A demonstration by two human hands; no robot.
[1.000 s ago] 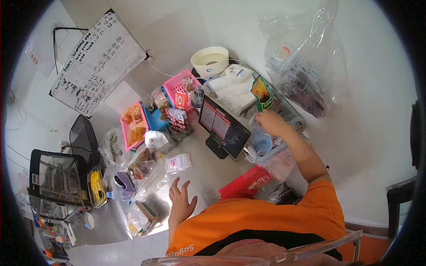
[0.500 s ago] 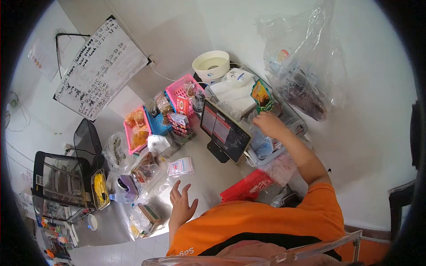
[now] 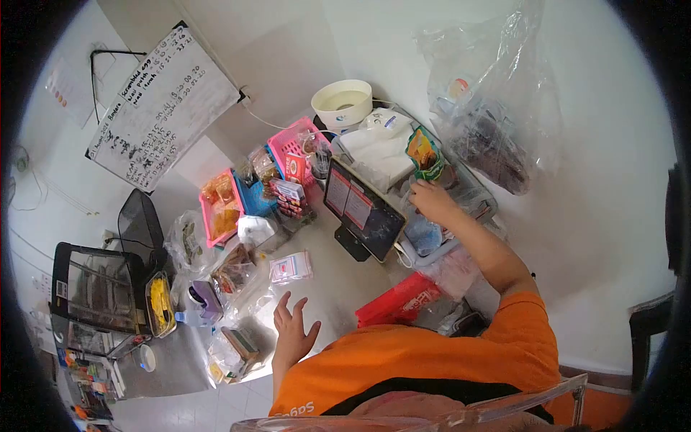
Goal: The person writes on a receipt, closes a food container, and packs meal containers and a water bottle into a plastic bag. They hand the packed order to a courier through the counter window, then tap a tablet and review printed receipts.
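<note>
My left hand (image 3: 293,333) is raised over the steel counter with its fingers spread and nothing in it. Close to its fingertips lies a small white packet with pink and blue print (image 3: 291,267). On the other side, my right hand (image 3: 430,199) reaches over a grey tray (image 3: 486,209) of plastic bags. Its fingers are bent and drawn together; whatever they may grip is hidden. Just beyond those fingers stands a green and yellow pouch (image 3: 424,153). A clear plastic bag (image 3: 423,236) lies below the hand in the tray.
A tablet on a stand (image 3: 364,209) rises between my arms. Behind it are pink baskets (image 3: 291,137) and a cream round container (image 3: 342,105). A red packet (image 3: 398,299) lies near my body. A clear bag (image 3: 489,137) hangs on the wall at right.
My right hand has drawn back slightly from the bottom of the green and yellow pouch, toward me. My left hand stays almost where it was.
</note>
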